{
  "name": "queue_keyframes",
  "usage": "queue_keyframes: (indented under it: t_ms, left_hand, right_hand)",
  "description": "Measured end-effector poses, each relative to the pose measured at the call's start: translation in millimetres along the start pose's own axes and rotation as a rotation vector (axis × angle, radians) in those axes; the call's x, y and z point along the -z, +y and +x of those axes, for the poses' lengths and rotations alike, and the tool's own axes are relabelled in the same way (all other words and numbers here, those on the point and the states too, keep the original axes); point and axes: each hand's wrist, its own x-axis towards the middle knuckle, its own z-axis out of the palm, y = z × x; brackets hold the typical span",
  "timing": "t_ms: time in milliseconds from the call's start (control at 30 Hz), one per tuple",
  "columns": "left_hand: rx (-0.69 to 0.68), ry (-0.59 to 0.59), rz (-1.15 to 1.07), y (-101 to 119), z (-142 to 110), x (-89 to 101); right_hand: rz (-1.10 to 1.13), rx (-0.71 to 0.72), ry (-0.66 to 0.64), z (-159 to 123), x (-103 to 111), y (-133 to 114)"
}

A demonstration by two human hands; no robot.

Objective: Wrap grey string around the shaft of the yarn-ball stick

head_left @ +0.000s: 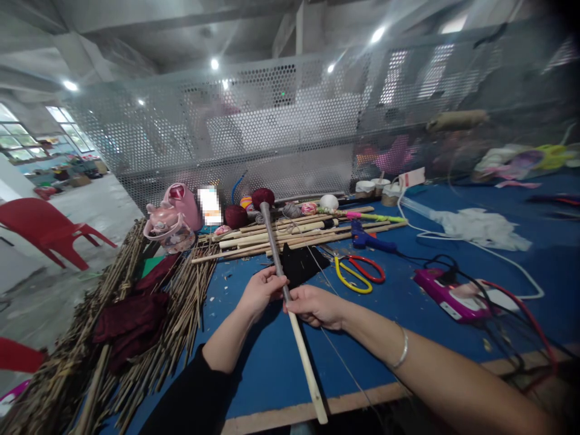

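Note:
Above the blue table, both my hands grip a wooden stick (302, 353) that slants away from me. Grey wrapping, perhaps yarn, covers its far half, and pale bare wood shows on the near half. My left hand (263, 293) pinches the wrapped part. Just nearer, my right hand (317, 307) closes its fingers around the stick where the grey meets the bare wood. A thin grey strand (341, 356) runs past my right hand toward the table edge. Beyond my hands lies a piece of black cloth (302, 266). Scissors (354, 275) with yellow and red handles rest right of it.
Bundled twigs (181, 320) and dark red cloth (131, 317) cover the left side. Bare sticks (254, 238) and yarn balls (236, 216) lie at the back before a perforated metal screen (281, 133). A blue glue gun (371, 240) and purple power strip (448, 296) with cables sit right.

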Motion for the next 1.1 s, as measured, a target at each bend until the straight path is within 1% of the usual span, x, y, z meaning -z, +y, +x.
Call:
queue_keyframes:
  t_ms: [100,200,267,367,433,600,733,800,933,1033,1100]
  left_hand:
    - [-0.008,0.03,0.015,-0.1,0.5,-0.2]
    - [-0.016,0.043,0.037,0.1,1.0,-0.4]
    - [-0.017,0.037,0.03,0.1,1.2,-0.7]
    - [-0.022,0.022,-0.006,0.0,1.1,-1.5]
    - [-0.02,0.016,-0.026,0.0,0.7,-2.1]
    - [-0.001,-0.004,0.018,-0.2,-1.2,-3.2]
    - [-0.048,-0.05,0.082,0.0,-1.4,-3.7]
    - [-0.056,-0.063,0.079,0.5,-0.9,-3.6]
    - [-0.017,-0.077,0.036,2.3,-0.4,-2.1]
    - [0.033,-0.095,0.017,3.5,-1.2,-0.4]
    - [0.039,-0.096,0.019,3.2,-1.6,0.6]
  right_hand:
    - [-0.026,0.017,0.07,1.8,-4.0,1.2]
    - [-0.084,0.014,0.111,1.5,-7.0,-0.5]
    - [-0.078,0.008,0.099,0.2,-6.7,-2.3]
    - [-0.009,-0.036,0.014,-2.2,-3.1,-4.5]
    - [0.003,-0.042,-0.016,-3.0,-0.6,-4.7]
    - [-0.089,0.039,0.062,0.7,-1.1,-1.1]
    - [-0.153,0.046,0.101,2.6,-2.8,-0.6]
    - [-0.135,0.016,0.083,0.5,-2.3,-2.4]
    - [-0.068,-0.063,-0.008,-4.5,-0.9,-6.4]
    - [-0.09,-0.027,0.02,-3.5,-1.4,-5.7]
    - [-0.108,0.005,0.044,-1.0,-1.9,-3.8]
